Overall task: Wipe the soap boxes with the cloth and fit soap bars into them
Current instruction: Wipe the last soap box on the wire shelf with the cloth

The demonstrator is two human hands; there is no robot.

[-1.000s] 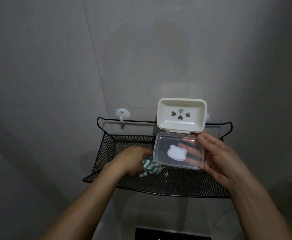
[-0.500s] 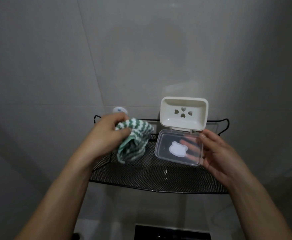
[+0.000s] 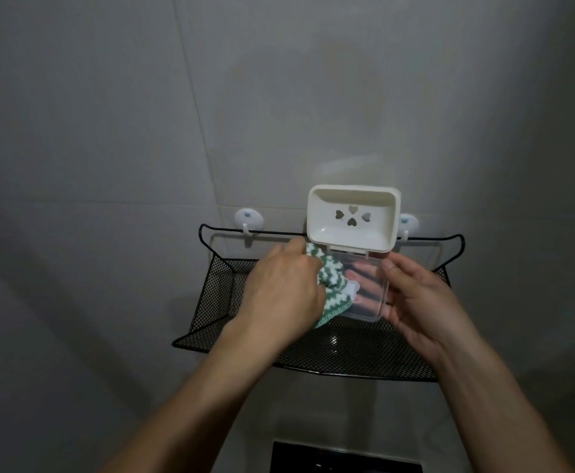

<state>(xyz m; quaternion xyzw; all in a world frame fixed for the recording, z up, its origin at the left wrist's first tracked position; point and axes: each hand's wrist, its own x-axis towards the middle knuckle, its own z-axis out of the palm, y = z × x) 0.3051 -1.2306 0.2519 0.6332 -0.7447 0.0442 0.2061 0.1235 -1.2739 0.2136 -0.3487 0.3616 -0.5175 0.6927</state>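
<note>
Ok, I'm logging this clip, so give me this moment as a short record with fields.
left hand: left hand grips the green-and-white cloth, pressing it into the clear soap box
right hand: right hand holds the box from beneath
lid: cream lid stands open, heart cut-outs
setting: black mesh shelf on tiled wall

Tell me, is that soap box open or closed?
Open. The soap box has its cream lid flipped up behind the clear base, where the left hand presses the cloth.

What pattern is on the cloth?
Green and white zigzag stripes on the cloth, seen in the head view.
</note>
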